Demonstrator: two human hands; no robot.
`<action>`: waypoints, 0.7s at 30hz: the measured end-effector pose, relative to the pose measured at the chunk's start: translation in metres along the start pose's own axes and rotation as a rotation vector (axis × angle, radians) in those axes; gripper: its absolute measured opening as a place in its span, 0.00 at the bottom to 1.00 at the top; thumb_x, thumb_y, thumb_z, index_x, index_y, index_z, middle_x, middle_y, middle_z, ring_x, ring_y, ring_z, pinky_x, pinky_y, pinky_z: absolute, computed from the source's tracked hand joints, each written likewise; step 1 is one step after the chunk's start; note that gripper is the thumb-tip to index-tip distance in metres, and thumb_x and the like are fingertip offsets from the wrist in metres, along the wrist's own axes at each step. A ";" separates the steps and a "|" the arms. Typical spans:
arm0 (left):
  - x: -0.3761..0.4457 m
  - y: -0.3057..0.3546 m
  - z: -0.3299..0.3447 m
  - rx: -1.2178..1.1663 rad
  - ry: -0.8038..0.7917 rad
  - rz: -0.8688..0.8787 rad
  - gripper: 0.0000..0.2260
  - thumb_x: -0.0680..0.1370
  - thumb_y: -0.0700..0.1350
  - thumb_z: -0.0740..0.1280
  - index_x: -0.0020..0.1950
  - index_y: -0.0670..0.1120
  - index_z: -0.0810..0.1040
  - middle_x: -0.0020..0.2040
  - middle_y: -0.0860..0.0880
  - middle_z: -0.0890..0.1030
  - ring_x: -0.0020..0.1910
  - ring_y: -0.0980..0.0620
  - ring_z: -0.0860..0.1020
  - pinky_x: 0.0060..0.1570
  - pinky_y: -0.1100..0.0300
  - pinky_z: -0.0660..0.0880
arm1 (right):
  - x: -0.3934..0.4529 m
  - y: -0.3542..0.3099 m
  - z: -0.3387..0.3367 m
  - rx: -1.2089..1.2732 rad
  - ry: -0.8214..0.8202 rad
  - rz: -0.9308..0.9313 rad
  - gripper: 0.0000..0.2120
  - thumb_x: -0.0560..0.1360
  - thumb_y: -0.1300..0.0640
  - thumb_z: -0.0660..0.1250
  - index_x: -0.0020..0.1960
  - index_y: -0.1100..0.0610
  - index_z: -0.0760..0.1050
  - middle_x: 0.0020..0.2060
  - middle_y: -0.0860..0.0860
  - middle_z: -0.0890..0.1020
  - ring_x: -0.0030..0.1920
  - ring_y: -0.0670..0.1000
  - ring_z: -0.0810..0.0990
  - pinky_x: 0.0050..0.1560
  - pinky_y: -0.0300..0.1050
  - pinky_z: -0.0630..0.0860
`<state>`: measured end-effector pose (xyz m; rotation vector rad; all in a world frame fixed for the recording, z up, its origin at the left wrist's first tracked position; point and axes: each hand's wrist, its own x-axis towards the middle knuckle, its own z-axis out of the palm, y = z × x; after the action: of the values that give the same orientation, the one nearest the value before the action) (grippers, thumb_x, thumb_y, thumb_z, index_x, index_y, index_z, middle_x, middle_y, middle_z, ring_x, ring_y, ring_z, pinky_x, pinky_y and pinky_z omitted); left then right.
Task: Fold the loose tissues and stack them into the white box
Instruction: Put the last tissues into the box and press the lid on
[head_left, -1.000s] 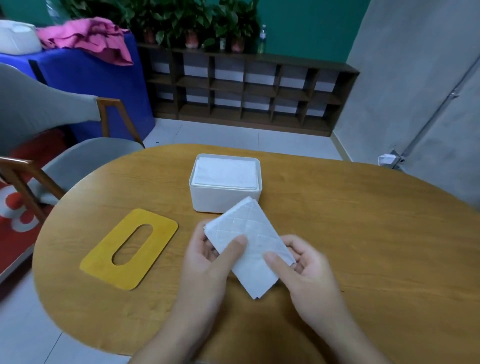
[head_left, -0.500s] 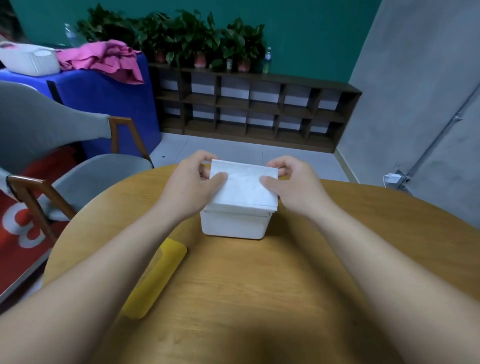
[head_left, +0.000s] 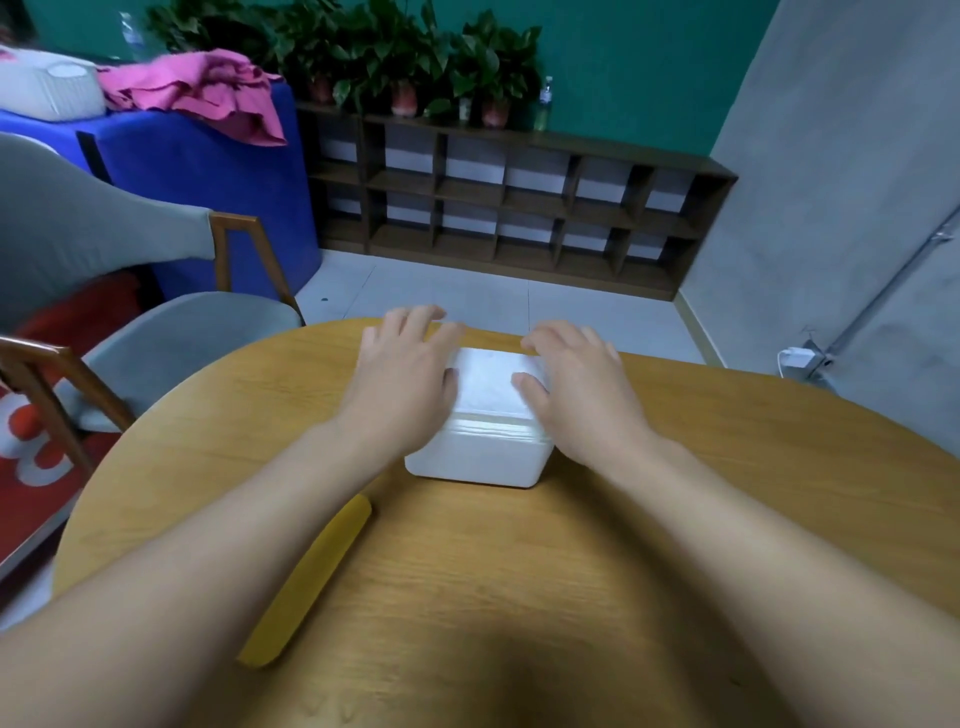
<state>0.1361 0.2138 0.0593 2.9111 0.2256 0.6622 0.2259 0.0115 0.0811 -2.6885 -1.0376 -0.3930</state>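
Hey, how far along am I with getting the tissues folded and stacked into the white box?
Done: folded tissues fill the white box up to its rim. In hand: the left hand and right hand lie flat on either side of the top tissue, fingers spread, settling it. Left: no loose tissues show on the table; the yellow lid lies beside the box, not on it.

Both hands cover the box top; several things run off frame.

The left hand (head_left: 402, 384) and right hand (head_left: 576, 387) hide the two ends of the stacked white tissues (head_left: 488, 382) and most of the rim of the white rectangular plastic box (head_left: 478, 460). The left forearm covers most of the flat yellow lid (head_left: 311, 577). The grey wooden-armed chair (head_left: 104, 270) and round wooden table (head_left: 519, 597) are cut by the picture's edges.
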 end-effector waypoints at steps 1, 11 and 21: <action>0.001 0.001 0.001 -0.060 -0.001 0.080 0.21 0.87 0.47 0.61 0.80 0.50 0.72 0.83 0.46 0.68 0.84 0.44 0.62 0.79 0.44 0.61 | 0.000 -0.001 0.000 0.020 -0.002 -0.040 0.22 0.87 0.45 0.63 0.78 0.53 0.73 0.78 0.50 0.74 0.79 0.55 0.69 0.79 0.54 0.63; -0.014 0.013 0.017 -0.045 -0.464 0.107 0.49 0.78 0.78 0.33 0.91 0.47 0.45 0.91 0.50 0.45 0.88 0.56 0.39 0.88 0.49 0.43 | -0.032 -0.013 0.026 0.026 -0.391 -0.158 0.52 0.81 0.23 0.49 0.89 0.56 0.37 0.89 0.49 0.39 0.87 0.46 0.33 0.88 0.53 0.38; -0.002 0.021 -0.001 0.023 -0.702 0.089 0.57 0.70 0.84 0.32 0.89 0.48 0.36 0.89 0.49 0.34 0.86 0.55 0.31 0.87 0.46 0.36 | -0.031 -0.014 0.020 0.002 -0.447 -0.174 0.65 0.72 0.15 0.57 0.89 0.57 0.36 0.89 0.50 0.40 0.88 0.47 0.35 0.88 0.52 0.37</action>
<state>0.1360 0.1932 0.0627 2.9693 0.0163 -0.3724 0.1976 0.0092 0.0535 -2.7568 -1.3906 0.1951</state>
